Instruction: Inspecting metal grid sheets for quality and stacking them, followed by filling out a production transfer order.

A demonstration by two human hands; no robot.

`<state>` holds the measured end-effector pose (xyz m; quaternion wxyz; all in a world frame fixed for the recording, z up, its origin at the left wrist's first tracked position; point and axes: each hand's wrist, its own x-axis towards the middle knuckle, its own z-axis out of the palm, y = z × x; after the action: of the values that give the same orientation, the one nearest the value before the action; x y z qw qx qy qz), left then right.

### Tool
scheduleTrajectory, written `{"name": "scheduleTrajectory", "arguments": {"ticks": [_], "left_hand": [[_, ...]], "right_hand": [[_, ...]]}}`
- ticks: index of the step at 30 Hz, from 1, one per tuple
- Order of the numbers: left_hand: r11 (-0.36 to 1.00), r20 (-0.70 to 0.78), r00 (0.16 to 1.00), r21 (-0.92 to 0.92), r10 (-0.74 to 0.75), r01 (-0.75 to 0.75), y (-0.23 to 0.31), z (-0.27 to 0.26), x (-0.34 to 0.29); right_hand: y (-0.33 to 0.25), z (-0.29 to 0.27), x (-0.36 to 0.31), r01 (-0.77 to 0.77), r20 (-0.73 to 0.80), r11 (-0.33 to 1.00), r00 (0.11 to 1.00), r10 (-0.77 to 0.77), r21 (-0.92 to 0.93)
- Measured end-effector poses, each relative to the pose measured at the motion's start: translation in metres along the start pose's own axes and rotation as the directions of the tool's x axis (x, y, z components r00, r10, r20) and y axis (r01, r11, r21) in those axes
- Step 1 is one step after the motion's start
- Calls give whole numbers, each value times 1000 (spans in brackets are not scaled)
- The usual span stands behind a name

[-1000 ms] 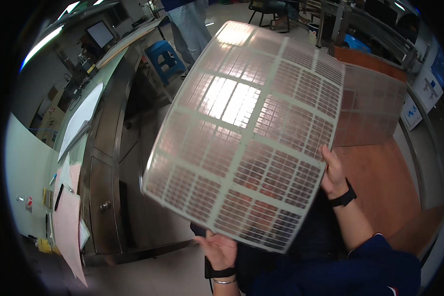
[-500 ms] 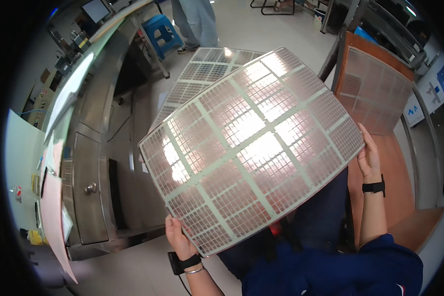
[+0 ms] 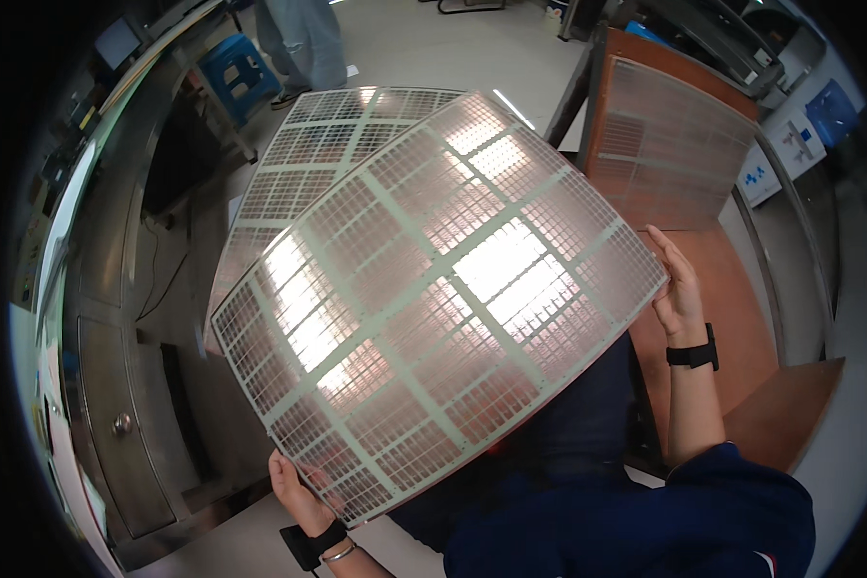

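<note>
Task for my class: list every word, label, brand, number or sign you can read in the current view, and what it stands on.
No text is readable.
Front gridded panel: no legible lettering.
White paper with blue marks, right: too small and blurred.
Monitor, upper left: too blurred.

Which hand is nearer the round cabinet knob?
Left. The left hand is right of the knob, holding the grid panel; the right hand is farther right, at the panel's opposite edge.
</note>
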<state>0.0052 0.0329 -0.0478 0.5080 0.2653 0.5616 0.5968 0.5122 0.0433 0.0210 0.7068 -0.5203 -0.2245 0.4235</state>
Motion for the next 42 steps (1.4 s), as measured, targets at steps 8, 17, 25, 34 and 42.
{"name": "scheduleTrajectory", "arguments": {"ticks": [8,17,25,34,42], "left_hand": [[946,-123,992,321,10,30,-16,-18,7],[979,-274,954,125,-120,159,-1,23,-8],[984,-193,981,174,-7,41,-9,14,-2],[921,-125,984,384,125,-68,3,14,-9],[939,-161,978,337,133,-72,-6,8,1]], "right_hand": [[-11,-18,1,72,122,997,990,-73,18],[-28,-2,-11,83,172,996,981,-85,19],[-28,-5,-11,49,232,996,972,-31,-73],[-48,-14,2,90,582,850,765,275,-519],[-42,-13,-5,72,572,922,801,175,-382]]}}
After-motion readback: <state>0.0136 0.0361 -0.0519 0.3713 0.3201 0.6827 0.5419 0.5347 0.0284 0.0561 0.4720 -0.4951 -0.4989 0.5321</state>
